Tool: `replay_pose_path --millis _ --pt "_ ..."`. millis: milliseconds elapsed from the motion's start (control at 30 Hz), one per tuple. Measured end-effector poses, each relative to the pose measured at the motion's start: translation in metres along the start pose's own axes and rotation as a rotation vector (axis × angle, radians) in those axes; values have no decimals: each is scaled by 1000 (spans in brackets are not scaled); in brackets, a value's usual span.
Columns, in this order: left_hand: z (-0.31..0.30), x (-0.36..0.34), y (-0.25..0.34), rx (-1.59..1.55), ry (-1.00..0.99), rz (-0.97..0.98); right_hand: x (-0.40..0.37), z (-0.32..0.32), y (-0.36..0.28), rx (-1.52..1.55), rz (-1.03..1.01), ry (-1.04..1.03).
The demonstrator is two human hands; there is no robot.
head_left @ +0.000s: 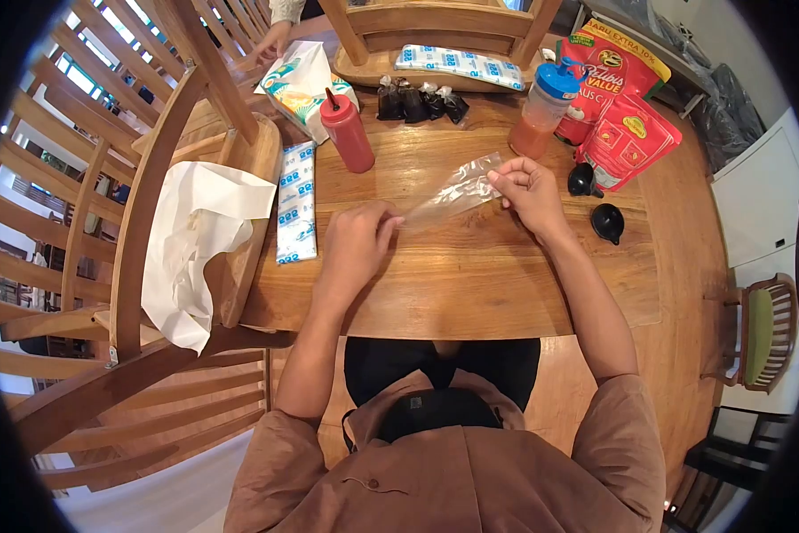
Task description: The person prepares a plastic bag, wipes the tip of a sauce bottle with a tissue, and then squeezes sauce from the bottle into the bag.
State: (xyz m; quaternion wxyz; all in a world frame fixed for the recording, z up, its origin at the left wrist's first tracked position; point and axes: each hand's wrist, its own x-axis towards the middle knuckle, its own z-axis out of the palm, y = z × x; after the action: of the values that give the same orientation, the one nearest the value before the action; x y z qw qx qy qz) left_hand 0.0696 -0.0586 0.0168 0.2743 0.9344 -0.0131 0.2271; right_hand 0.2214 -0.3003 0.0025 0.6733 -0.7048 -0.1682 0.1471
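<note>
Between my two hands a clear plastic bag [457, 192] is stretched at a slant above the wooden table [453, 284]. My left hand [360, 238] pinches its lower left end. The upper right end is held between the fingers and thumb of my right hand [529, 194]. Beyond the bag, a red squeeze bottle [349, 133] stands on the left and a blue-lidded bottle with orange liquid [542, 111] on the right. Several small bags of dark liquid [414, 104] lie at the back. A black funnel [607, 222] and another black piece [582, 179] rest right of my right hand.
Red pouches [626, 138] stand at the back right. Blue-and-white packs lie at the left [297, 204] and on a chair seat [460, 66]. White paper [206, 249] covers part of the left chair. Another person's hand [273, 42] is at the upper left, by a patterned packet [300, 84].
</note>
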Motion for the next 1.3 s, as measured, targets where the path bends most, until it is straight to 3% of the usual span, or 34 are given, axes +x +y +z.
replay_pose_path --millis 133,200,333,567,767,1000,1100,1167,1200,1267,1300 --pt "-7 2 -6 -178 -38 -156 2 -3 3 -50 33 34" --pt "-15 6 -5 -428 -154 -405 3 -2 4 -38 22 43" --pt "-19 10 -12 -353 -229 -374 1 1 8 -61 32 8" --pt "-13 18 -18 -173 -173 -238 3 1 11 -51 27 32" --pt "-9 21 -17 -299 -226 -378 2 1 11 -63 22 14" --pt "-7 20 -17 -126 -182 -291 2 1 13 -50 15 47" --pt "-11 24 -2 41 -105 -232 4 -2 14 -240 -75 65" --pt "-10 32 15 158 -41 -202 -5 4 -7 -591 -44 35" --pt "-8 43 23 176 13 -62 -4 6 -3 -593 -44 37" --pt "7 74 28 159 94 201 0 11 11 -659 -339 151" --pt "19 99 29 121 120 327 -1 14 13 -661 -336 154"
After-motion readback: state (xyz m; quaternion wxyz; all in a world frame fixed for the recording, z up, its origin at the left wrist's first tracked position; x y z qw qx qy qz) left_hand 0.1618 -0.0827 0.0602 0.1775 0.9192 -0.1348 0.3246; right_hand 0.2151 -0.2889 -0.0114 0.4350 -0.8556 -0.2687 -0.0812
